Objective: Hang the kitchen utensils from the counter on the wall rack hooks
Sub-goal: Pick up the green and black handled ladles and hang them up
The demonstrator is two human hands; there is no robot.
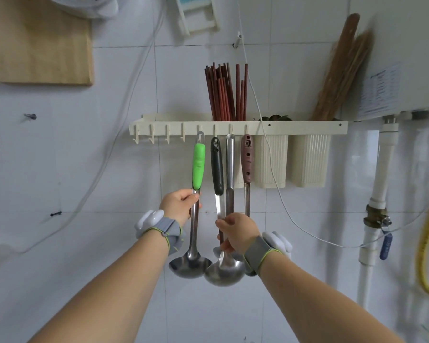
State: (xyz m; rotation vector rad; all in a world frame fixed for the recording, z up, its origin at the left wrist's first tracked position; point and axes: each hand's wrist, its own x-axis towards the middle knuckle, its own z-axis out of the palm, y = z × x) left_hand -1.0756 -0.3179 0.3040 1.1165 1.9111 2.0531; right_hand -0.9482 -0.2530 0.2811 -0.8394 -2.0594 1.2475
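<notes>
A cream wall rack (pixel 295 127) with a row of hooks runs across the tiled wall. My left hand (pixel 180 205) grips the steel shaft of a green-handled ladle (pixel 198 167), whose top loop is up at a hook. My right hand (pixel 235 231) holds the shaft of a black-handled ladle (pixel 217 169), which hangs at the neighbouring hook. To the right hang an all-steel utensil (pixel 229 164) and a brown-handled utensil (pixel 247 160). Several hooks (pixel 159 137) on the left are bare.
Red-brown chopsticks (pixel 227 91) stand in the rack's holder, beside two ribbed cream cups (pixel 310 159). A wooden board (pixel 40 43) hangs upper left. White pipes with a valve (pixel 377 216) and a yellow hose (pixel 426 246) run down the right. A thin cord (pixel 282 199) crosses the wall.
</notes>
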